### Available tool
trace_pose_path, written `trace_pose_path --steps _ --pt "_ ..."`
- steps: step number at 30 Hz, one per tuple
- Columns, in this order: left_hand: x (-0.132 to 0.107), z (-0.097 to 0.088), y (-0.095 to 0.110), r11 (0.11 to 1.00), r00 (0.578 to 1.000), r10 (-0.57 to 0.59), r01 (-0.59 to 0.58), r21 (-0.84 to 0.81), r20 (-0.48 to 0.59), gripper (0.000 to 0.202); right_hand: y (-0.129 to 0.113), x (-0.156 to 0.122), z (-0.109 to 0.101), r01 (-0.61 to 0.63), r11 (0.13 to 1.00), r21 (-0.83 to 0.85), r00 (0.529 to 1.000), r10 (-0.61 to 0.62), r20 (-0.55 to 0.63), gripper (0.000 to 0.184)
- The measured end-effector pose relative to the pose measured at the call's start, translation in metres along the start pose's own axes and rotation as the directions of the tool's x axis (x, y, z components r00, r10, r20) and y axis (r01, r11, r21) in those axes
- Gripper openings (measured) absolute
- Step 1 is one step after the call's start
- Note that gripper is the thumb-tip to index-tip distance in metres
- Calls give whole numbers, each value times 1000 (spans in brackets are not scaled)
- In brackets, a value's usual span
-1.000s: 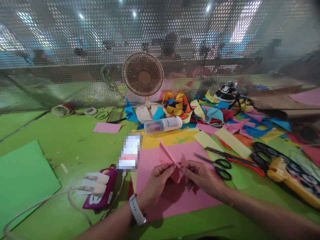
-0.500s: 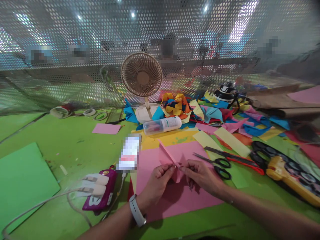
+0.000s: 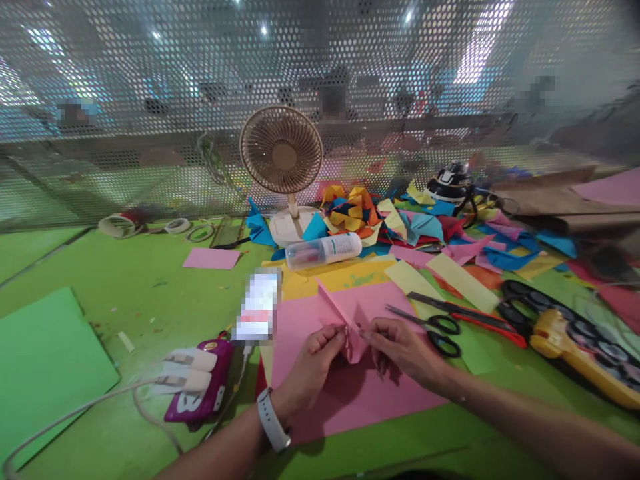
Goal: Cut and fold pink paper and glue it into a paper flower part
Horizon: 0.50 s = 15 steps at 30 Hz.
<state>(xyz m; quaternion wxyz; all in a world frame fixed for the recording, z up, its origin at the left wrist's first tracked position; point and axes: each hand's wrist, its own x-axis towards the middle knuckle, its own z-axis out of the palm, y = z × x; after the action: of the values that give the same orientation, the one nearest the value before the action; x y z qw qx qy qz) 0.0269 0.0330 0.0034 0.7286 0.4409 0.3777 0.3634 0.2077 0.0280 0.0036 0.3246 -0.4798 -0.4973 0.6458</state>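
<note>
A folded piece of pink paper (image 3: 336,305) stands on edge between my hands, above a large pink sheet (image 3: 370,407). Its lower end is pinched by my left hand (image 3: 320,353), which wears a pale watch band at the wrist. On the other side, my right hand (image 3: 400,350) pinches the edge of the same folded paper with thumb and forefinger. The fingertips partly hide the folds. Beside my right hand lie black-handled scissors (image 3: 444,335) and a long red-and-black cutting tool (image 3: 480,320).
A phone (image 3: 257,307) and a purple power adapter (image 3: 203,380) with cables lie left. Behind are a clear bottle (image 3: 325,251), a small fan (image 3: 283,150) and heaped folded coloured papers (image 3: 350,212). A yellow-handled tool (image 3: 585,360) is at right, green paper (image 3: 50,360) at left.
My fingers have shifted slightly on the folded pink paper, and the gap between the fingertips of my two hands is a little wider. The rest stays in place.
</note>
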Motion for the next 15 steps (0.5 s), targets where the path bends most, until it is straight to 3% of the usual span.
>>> trace_pose_path --steps 15 --pt "1 0 -1 1000 1000 8 -9 -29 -16 20 -1 2 -1 3 1000 13 1000 -3 -3 40"
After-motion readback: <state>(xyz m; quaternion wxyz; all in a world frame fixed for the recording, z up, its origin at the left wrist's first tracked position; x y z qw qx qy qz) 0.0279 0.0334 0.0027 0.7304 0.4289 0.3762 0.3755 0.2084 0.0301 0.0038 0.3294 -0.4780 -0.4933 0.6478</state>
